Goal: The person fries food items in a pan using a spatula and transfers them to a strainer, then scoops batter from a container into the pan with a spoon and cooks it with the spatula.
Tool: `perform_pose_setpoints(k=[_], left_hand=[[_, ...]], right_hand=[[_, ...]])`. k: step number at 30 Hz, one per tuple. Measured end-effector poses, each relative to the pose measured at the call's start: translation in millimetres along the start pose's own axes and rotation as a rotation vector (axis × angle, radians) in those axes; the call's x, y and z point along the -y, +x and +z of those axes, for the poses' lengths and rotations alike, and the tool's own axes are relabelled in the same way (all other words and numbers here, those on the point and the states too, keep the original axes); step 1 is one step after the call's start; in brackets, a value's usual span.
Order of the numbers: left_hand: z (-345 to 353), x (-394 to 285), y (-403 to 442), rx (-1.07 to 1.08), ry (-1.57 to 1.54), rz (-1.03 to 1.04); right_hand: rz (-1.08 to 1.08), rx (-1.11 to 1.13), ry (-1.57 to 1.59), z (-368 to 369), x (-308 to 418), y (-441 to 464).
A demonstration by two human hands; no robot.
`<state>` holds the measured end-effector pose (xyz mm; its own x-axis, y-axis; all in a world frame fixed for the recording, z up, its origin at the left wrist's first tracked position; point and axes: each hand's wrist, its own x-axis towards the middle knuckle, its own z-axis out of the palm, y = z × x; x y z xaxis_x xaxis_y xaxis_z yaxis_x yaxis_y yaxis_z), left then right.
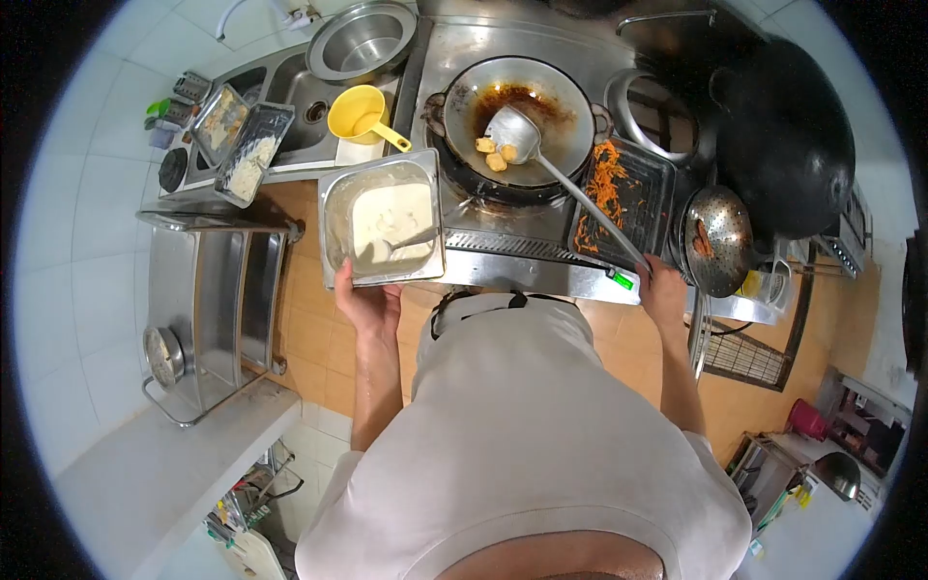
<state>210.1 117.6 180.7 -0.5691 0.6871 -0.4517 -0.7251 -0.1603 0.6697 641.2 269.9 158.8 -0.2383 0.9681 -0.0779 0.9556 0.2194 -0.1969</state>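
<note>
My left hand [369, 307] grips the near edge of a square metal container [331, 208]. Inside it are pale batter [387, 208] and a spoon [411, 239] lying in the batter. The handle of a long wok spatula [585, 198] is in my right hand [662, 290]. Its broad blade is down in the wok [561, 87] on the stove, touching or close beside several golden fried pieces [496, 159]. Brown oily residue coats the wok's far inner side. My right fingers are wrapped round the handle's end.
Orange carrot shreds [606, 179] lie in a dark tray [657, 184] right of the wok. Beside it rests a perforated strainer [720, 237]. A yellow dipper [358, 108] and a metal basin [362, 43] are by the sink [290, 82]. A large black wok [788, 135] stands far right.
</note>
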Motion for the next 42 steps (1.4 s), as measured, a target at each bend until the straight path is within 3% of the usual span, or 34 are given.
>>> perform_pose_setpoints(k=[26, 39, 42], left_hand=[[7, -1, 2, -0.02, -0.005, 0.01], [2, -4, 3, -0.006, 0.005, 0.001], [2, -5, 2, -0.005, 0.022, 0.004]], right_hand=[[-0.178, -0.18, -0.09, -58, -8, -14], [0.126, -0.106, -0.333, -90, 12, 41], [0.056, -0.108, -0.322, -106, 13, 56]])
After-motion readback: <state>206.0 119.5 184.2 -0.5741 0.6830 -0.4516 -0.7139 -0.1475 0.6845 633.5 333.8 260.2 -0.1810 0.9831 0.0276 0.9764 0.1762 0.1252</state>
